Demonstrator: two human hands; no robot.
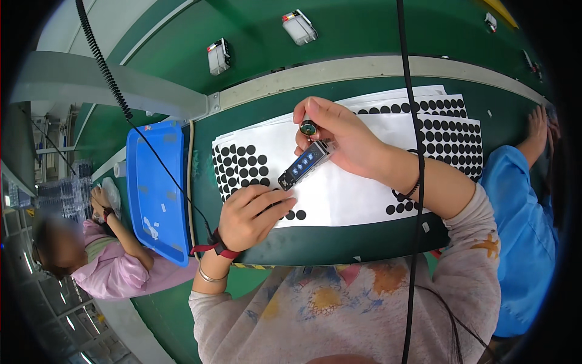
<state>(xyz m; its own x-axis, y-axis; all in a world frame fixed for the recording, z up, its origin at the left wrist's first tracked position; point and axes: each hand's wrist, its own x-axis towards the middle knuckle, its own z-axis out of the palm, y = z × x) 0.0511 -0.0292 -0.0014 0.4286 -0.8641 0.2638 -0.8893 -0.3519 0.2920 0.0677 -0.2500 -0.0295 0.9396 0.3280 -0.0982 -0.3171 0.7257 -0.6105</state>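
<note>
Over the white sheets, a small dark rectangular device [302,164] with a lit screen of blue icons lies slanted between my hands. My left hand [245,217] has its fingers curled at the lower end of this device, pinching it. Pinched in the thumb and fingers of my right hand [342,134] is a short metallic cylinder [308,127] with a greenish round end. The upper end of the device rests against the right hand's lower fingers, and whether the two parts are joined cannot be made out. White sheets [348,203] with rows of black round stickers lie beneath.
A blue tray [159,203] with small white scraps stands at left. A black cable [416,182] hangs in front of my right arm; a coiled cord [103,54] runs to my left wrist strap. Co-workers in pink [124,267] and blue [518,236] sit either side. Small boxes [299,28] lie beyond.
</note>
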